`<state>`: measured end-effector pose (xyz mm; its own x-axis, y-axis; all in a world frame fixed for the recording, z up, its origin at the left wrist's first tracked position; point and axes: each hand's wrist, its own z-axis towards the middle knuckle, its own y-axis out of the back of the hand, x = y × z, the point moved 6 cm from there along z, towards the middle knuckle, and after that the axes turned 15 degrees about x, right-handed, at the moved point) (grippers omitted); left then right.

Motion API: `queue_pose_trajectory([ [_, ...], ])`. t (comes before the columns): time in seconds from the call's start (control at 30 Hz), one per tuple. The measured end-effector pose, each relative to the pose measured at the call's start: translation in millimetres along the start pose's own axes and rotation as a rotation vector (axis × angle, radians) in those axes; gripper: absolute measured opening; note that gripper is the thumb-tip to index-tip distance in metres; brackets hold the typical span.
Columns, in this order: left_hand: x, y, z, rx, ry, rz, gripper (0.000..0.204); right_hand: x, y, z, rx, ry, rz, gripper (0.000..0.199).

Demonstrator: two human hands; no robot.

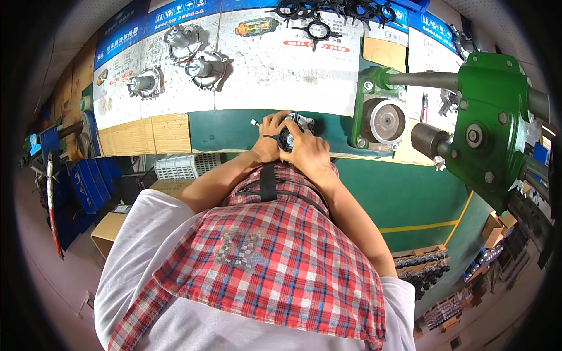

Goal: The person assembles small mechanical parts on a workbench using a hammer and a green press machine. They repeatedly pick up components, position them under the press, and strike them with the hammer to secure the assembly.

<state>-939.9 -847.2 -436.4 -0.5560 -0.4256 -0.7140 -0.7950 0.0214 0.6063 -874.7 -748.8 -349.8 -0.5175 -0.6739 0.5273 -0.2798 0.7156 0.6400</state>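
Note:
At the bench's near edge both my hands are closed around a small motor assembly [287, 140] with a black round face and a silvery body behind it. My left hand [268, 139] grips its left side, and a white plug on a short wire sticks out beyond the fingers. From the right, my right hand [310, 150] wraps it, with thumb and forefinger at the black face. My fingers hide much of the part. Farther back on the bench, to the left, lie several similar silver motors [205, 69] with black round flanges.
A green press [492, 111] with thick steel shafts and a round cup-shaped base [386, 120] stands on the right. Black ring brackets [319, 30] lie at the back. Printed cardboard [281, 82] covers the green bench. Below left sits a white plastic crate [184, 166].

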Motion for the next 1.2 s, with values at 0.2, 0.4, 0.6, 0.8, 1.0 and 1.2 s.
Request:
queue_pose_trajectory([
  [0.2,0.6,-3.4,-0.6,0.014,0.038,0.050,0.082,0.4,-0.9,-2.5,0.028,-0.003,-0.019,0.065],
  [0.4,1.9,-5.4,0.2,-0.002,0.089,0.070,0.085,3.2,7.1,-7.7,-0.011,0.020,-0.032,0.071],
  [0.6,-4.1,-11.2,4.3,-0.139,0.119,-0.019,0.089,-40.6,59.9,-71.8,-0.173,0.118,-0.077,0.083],
  [0.8,-123.2,3.2,83.2,-0.200,-0.372,0.056,0.074,-249.5,238.0,-220.2,-0.228,-0.319,0.357,0.032],
  [1.0,-163.9,-48.8,174.6,-0.102,-0.293,0.330,0.063,-81.8,478.1,-319.1,-1.080,0.064,-0.218,0.029],
  [1.2,-190.0,-59.8,196.2,-0.193,-0.330,0.179,0.058,-36.8,509.3,-361.6,-1.171,-0.094,-0.722,0.030],
])
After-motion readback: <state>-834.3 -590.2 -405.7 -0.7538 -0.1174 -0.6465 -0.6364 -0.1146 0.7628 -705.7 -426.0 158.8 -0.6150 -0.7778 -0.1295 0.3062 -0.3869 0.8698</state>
